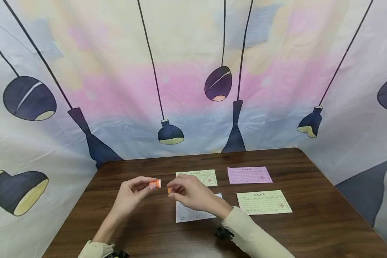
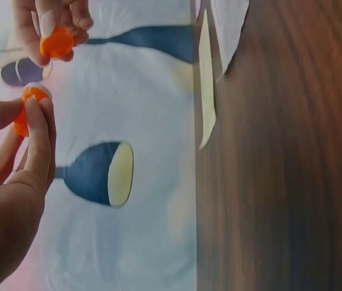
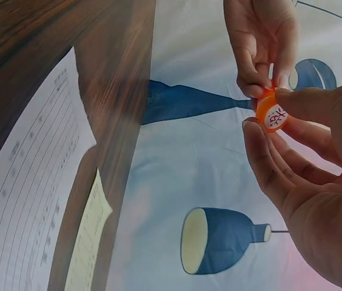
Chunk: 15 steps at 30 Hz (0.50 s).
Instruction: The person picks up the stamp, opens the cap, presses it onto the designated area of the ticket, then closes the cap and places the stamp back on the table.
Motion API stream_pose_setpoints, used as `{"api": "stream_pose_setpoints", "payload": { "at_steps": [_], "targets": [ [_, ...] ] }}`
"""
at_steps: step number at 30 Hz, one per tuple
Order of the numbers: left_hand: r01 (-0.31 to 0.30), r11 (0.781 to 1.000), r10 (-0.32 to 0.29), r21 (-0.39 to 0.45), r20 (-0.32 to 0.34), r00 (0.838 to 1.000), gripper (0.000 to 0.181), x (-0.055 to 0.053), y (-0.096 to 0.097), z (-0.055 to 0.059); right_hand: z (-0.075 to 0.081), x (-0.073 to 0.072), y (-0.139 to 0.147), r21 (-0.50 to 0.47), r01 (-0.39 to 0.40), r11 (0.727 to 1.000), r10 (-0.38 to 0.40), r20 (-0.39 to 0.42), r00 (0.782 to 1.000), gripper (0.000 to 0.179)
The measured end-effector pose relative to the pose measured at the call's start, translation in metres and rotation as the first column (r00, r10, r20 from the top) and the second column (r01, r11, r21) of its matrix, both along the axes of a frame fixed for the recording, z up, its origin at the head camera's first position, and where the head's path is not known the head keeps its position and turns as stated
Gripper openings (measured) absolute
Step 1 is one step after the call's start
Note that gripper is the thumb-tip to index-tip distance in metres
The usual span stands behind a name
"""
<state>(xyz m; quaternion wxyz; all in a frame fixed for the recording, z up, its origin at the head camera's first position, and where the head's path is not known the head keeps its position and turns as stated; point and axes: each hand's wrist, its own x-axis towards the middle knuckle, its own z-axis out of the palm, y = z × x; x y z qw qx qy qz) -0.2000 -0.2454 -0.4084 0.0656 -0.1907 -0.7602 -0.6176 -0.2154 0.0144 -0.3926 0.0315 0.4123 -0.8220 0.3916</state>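
My left hand (image 1: pixel 130 193) pinches a small orange stamp (image 1: pixel 155 183) with a white end, between thumb and fingertips. That white end points toward my right hand (image 1: pixel 193 191), which holds an orange cap (image 1: pixel 171 190) in its fingertips. In the right wrist view, the cap's round white face (image 3: pixel 275 116) carries a red printed figure. A short gap separates stamp and cap in the head view. Both hands are raised over the table, the right one above a white paper slip (image 1: pixel 195 214) and partly covering it and a pale green slip (image 1: pixel 209 176).
A pink slip (image 1: pixel 249 175) lies at the back right of the brown wooden table (image 1: pixel 142 233), with another pale green slip (image 1: pixel 264 202) in front of it. The pink and both green slips bear red stamp marks. A cloth with painted lamps (image 1: pixel 187 89) hangs behind.
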Motion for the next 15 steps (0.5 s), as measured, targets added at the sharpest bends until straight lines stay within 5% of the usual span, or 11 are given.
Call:
{"api": "stream_pose_setpoints", "payload": {
  "at_steps": [6,15],
  "targets": [
    [0.012,0.998,-0.016,0.063,0.060,0.998,0.030,0.007,0.015,-0.005,0.000,0.008,0.022,-0.078,-0.031,0.996,0.024,-0.087,0.996,0.024],
    [0.037,0.998,-0.044,0.049,0.148,0.988,0.031,0.014,0.036,-0.003,-0.008,0.010,0.045,-0.144,-0.056,0.988,0.030,-0.175,0.984,0.018]
  ]
}}
